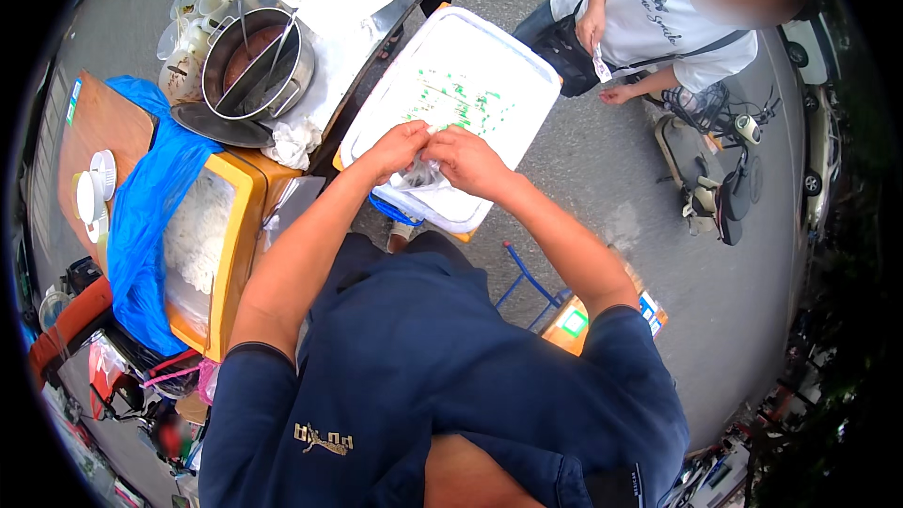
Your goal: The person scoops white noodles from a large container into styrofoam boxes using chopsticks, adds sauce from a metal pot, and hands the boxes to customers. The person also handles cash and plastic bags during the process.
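My left hand [398, 150] and my right hand [467, 161] meet over a white plastic lid or tray [518, 77]. Pinched between their fingertips is the gathered top of a small clear plastic bag [422, 176]. Its lower part hangs below my fingers, close to the white surface; I cannot tell whether it touches. What the bag holds is dark and hard to make out. Green marks [458, 102] spread over the white surface just beyond my hands. A blue handle [395, 209] juts out under the near edge of the lid.
At left, a divided metal pot [296, 77] with ladles stands on a metal cart top [338, 42]. Nearer is a yellow box [236, 226] of white noodles or rice, partly under blue plastic [148, 226]. A person [649, 7] holds paper at right, near a parked scooter [719, 183].
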`<state>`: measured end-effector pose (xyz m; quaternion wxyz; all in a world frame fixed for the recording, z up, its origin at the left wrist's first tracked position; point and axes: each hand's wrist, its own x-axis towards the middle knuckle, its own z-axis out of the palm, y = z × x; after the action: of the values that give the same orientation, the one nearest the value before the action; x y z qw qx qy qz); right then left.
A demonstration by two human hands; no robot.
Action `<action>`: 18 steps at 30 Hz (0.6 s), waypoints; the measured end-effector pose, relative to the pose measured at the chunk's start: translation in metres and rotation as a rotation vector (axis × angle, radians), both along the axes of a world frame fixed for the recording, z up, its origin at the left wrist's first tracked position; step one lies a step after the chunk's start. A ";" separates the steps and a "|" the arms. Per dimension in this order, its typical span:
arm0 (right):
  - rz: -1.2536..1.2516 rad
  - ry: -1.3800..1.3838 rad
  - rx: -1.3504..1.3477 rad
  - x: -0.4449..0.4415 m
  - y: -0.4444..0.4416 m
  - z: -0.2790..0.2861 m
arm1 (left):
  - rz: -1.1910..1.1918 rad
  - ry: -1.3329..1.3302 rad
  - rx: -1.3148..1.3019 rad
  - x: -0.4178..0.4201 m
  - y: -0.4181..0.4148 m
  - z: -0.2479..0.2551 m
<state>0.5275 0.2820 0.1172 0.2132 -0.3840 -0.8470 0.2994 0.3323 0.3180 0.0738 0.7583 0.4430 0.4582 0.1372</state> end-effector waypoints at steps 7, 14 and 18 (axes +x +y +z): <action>-0.361 0.075 0.388 -0.021 -0.025 -0.010 | 0.221 -0.253 -0.258 -0.009 -0.017 0.006; -1.054 0.817 -0.449 -0.031 -0.083 -0.062 | 0.438 -0.271 -0.200 -0.028 -0.035 -0.013; -1.284 1.029 -0.913 -0.010 -0.102 -0.096 | 0.632 -0.269 -0.231 -0.048 -0.029 -0.045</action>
<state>0.5170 0.1803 0.0215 0.5143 -0.6447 -0.0757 0.5605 0.2847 0.2890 0.0291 0.7770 0.1685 0.4812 0.3693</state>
